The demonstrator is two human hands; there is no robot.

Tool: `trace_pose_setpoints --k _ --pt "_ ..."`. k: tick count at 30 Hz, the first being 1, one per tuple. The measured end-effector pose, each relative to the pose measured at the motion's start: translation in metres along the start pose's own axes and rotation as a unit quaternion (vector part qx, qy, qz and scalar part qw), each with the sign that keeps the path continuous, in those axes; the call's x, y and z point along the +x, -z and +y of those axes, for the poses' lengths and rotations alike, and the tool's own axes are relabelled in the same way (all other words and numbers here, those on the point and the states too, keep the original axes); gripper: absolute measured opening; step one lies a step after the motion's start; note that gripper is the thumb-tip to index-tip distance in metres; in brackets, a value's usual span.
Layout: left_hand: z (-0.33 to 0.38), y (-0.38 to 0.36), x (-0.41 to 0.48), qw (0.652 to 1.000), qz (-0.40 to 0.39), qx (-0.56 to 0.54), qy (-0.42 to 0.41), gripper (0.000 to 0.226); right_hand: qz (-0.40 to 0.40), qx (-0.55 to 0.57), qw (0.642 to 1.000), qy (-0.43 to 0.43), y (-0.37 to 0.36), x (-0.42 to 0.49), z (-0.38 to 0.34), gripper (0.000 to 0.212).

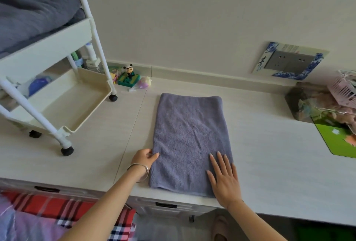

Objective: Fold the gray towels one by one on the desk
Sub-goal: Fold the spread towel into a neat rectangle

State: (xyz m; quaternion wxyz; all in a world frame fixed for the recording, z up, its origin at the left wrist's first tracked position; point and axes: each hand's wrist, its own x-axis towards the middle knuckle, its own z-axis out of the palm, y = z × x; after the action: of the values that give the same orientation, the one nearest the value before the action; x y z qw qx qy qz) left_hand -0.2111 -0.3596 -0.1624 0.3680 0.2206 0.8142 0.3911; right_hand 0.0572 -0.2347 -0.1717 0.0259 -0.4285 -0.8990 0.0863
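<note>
1. head view, gray towel (pixel 190 140): lies flat in the middle of the bench (pixel 269 159), long side running away from the person, near short edge close to the bench's front edge. it is a long strip with a rounded fold at the far end, so it is judged part-folded, with at least one more fold to come.
2. left hand (pixel 145 158): at the towel's left long edge, toward the near end. its fingers (pixel 155 155) curl onto the edge and appear to pinch it, probably to square the layers or ready the edge for lifting. bangles (pixel 142 171) sit on the wrist.
3. right hand (pixel 224 181): palm down on the towel's near right part, fingers straight and spread, gripping nothing. judged purpose: to pin the cloth so it does not slide, and to smooth the layers.
4. white cart (pixel 57 90): stands on the bench's left side, on castors. its top tray holds a heap of dark gray cloth (pixel 32 9), possibly the towels waiting their turn, on the left hand's side.
5. panda figure (pixel 130 71): among small trinkets against the wall, behind the cart, well apart from the towel.
6. green mat (pixel 339 140) and pink basket (pixel 344 90): at the bench's far right, well apart from the towel.
7. handling note: soft cloth. the layers may shift if the pinned corner is released too early.
</note>
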Motion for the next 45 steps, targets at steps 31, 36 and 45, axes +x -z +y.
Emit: trace_pose_setpoints --k 31,36,45 --pt "0.111 0.034 0.122 0.981 -0.124 0.151 -0.014 0.042 -0.133 -0.001 0.990 -0.037 0.082 0.243 0.124 0.060" --pt "0.092 0.018 0.089 1.000 0.016 -0.017 -0.007 0.029 -0.149 0.030 0.988 0.014 0.102 0.262 0.135 0.032" --pt "0.088 -0.014 0.045 0.984 0.097 -0.149 -0.024 0.008 -0.135 0.360 0.919 -0.083 0.117 0.206 0.155 0.021"
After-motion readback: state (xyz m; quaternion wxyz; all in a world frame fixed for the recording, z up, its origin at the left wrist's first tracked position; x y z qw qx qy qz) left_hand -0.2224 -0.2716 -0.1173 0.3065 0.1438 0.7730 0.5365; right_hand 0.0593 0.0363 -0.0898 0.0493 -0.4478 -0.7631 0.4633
